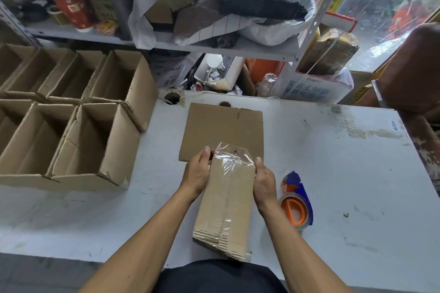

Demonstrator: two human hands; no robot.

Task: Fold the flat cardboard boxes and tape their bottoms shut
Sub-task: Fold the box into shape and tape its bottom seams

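Cardboard sits nearest us: the box lies bottom-up on the table, its near end at the table's front edge, with a strip of clear tape running along the centre seam. At the box's far end the tape stands up loose and crinkled. Our left hand grips the left side of the box, thumb on top near the tape; our right hand clasps the right side, fingers curled over the edge. If we press that loose end down as it stands, we judge it will crease or stick to itself, leaving the seam weakly held; the flaps could also spring apart if either grip slackens. Just right of the box rests the tape dispenser, close enough to be knocked by our right forearm. Beyond the box lies a flat cardboard sheet, not yet folded. Left of the box, well apart, stand the finished boxes, open side up.
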